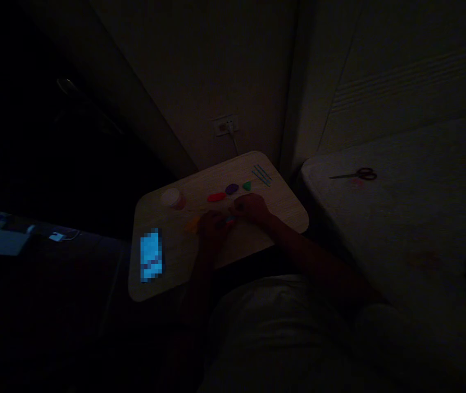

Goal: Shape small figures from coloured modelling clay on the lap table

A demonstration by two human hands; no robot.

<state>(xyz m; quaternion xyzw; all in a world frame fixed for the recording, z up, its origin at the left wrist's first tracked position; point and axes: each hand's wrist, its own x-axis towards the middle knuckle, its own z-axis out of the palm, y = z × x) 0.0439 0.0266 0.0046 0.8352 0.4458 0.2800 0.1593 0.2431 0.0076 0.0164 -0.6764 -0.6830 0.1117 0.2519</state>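
Note:
In dim light, my left hand (213,225) is over the middle of a small wooden table (183,267), its fingers closed. At its fingertips shows a small red and bluish piece (229,220), too dark to name. My right hand (253,207) is just to the right, fingers curled together; what is in them is hidden. Beyond the hands lie a red lump (216,197), a purple lump (231,189) and a green lump (247,186), which look like modelling clay. A yellow-orange lump (192,224) lies against the left side of my left hand.
A lidded tub (173,198) stands at the table's back left, and a lit phone (151,255) lies at front left. Several thin bluish sticks (261,174) lie at the far right corner. Scissors (364,174) rest on a pale surface at right. A plugged wall socket (225,125) is behind.

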